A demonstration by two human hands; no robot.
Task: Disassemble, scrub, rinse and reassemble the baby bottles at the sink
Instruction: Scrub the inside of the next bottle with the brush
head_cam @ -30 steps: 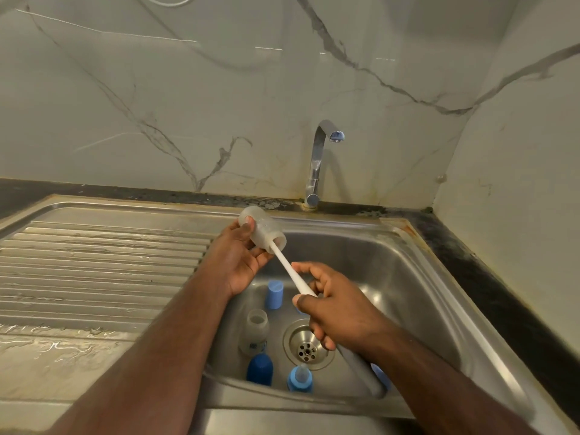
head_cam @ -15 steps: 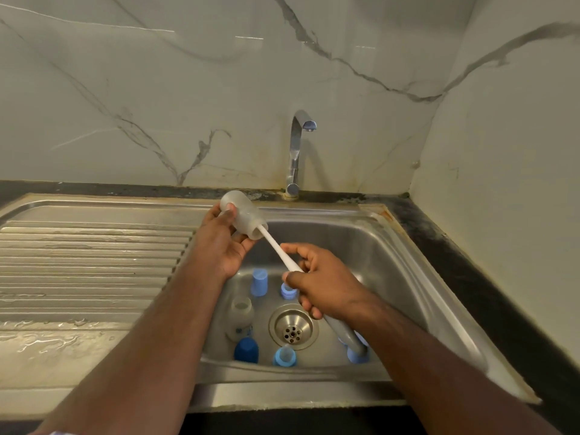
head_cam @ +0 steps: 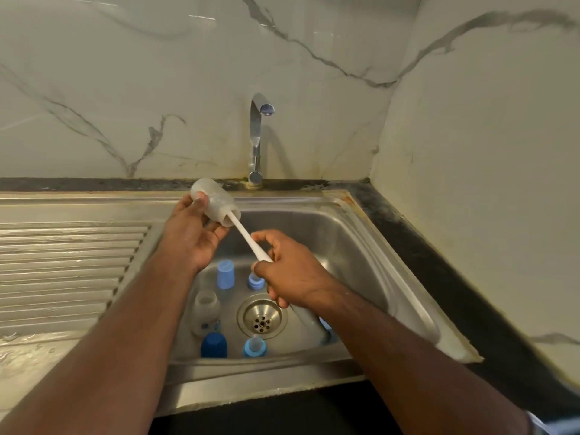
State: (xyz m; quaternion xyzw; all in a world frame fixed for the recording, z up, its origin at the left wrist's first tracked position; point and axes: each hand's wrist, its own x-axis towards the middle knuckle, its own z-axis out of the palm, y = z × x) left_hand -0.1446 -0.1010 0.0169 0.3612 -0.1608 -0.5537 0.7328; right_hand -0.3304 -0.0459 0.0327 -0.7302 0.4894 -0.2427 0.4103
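Now scrubbing: left hand (head_cam: 191, 237) gripping bottle (head_cam: 213, 200) over sink (head_cam: 361, 233) far-left rim, mouth facing near-right; right hand (head_cam: 288, 271) clamped on brush handle (head_cam: 248, 238) running along that axis

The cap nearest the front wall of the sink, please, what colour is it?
Dark blue cap, clearest in the head view.

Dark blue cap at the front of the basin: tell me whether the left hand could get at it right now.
Probably not yet: the left hand grips the bottle with the brush inside. Nothing covers the dark blue cap, so once freed, the way down looks open.
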